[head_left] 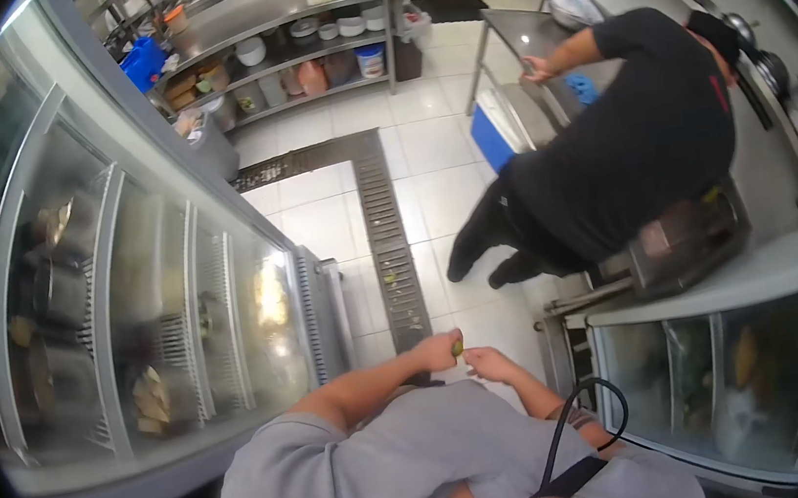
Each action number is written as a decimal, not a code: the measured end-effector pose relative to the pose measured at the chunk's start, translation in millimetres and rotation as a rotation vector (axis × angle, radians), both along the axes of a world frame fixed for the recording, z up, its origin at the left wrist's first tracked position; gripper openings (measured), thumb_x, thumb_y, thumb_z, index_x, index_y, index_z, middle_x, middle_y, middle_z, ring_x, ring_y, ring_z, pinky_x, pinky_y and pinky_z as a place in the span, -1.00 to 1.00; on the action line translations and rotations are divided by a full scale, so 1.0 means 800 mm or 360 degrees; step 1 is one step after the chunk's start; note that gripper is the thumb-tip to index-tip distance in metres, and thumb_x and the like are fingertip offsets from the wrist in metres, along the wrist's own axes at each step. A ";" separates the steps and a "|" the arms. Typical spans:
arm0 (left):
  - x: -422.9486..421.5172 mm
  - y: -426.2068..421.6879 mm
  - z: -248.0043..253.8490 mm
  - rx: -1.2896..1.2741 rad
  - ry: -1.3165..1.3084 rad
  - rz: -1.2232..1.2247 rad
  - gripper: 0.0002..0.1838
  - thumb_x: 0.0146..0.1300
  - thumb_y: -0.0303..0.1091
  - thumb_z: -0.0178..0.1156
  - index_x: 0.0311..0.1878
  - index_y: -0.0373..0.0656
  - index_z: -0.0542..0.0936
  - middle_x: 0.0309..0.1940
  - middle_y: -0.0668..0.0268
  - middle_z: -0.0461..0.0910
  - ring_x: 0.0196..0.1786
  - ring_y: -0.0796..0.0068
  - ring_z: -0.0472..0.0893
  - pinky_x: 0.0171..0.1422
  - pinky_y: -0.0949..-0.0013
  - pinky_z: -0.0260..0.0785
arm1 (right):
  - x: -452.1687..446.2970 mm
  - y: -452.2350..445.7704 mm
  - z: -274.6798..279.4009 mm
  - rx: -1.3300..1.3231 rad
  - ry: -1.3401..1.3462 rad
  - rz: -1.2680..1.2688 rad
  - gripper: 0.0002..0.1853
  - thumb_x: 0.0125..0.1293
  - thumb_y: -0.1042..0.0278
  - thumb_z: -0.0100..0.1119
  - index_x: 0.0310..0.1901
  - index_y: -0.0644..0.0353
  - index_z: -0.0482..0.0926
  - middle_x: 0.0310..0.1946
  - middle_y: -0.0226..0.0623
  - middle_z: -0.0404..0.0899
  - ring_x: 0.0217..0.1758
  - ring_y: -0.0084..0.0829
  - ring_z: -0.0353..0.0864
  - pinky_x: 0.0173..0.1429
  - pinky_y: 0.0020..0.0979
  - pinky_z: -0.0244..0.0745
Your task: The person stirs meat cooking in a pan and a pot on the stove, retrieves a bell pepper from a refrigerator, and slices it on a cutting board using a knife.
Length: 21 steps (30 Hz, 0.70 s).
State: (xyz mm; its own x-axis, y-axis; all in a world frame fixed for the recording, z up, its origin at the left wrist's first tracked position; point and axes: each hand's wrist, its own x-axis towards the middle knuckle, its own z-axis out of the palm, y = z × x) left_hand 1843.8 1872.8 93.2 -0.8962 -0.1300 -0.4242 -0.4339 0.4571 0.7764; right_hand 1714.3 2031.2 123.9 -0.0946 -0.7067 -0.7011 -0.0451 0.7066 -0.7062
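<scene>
Near the lower middle of the head view, in front of a grey shirt, both hands are close together. My left hand (438, 352) is closed around a small green item (458, 349), whose end shows at the fingers. Just to its right, my right hand (491, 364) has its fingers pinched together, pointing at the green item. Whatever lies between those fingertips is too small to tell.
On the left stands a glass-door fridge (155, 306). A person in black (623, 145) leans over a steel counter at the right, above another glass-front fridge (719, 380). A floor drain grate (386, 241) runs ahead, towards shelves with containers (299, 64).
</scene>
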 end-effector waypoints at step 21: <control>-0.096 -0.766 -0.031 -0.0431 -0.0332 0.1062 -0.69 0.15 -0.13 0.34 -0.25 -0.21 0.62 -0.25 0.09 0.69 -0.10 0.18 0.66 0.00 0.13 0.51 | -0.331 -0.713 -0.019 -0.0273 0.0795 0.1157 -0.59 0.42 0.01 0.06 -0.03 0.20 0.67 -0.14 -0.01 0.71 -0.03 0.01 0.68 0.08 -0.11 0.54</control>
State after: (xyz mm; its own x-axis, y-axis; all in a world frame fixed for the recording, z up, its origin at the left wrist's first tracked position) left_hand 1767.1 1259.6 68.5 -0.4949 -0.7416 -0.4528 -0.8117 0.2087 0.5455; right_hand 1449.9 1460.8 108.3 0.1512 -0.8023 -0.5775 -0.7702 0.2706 -0.5775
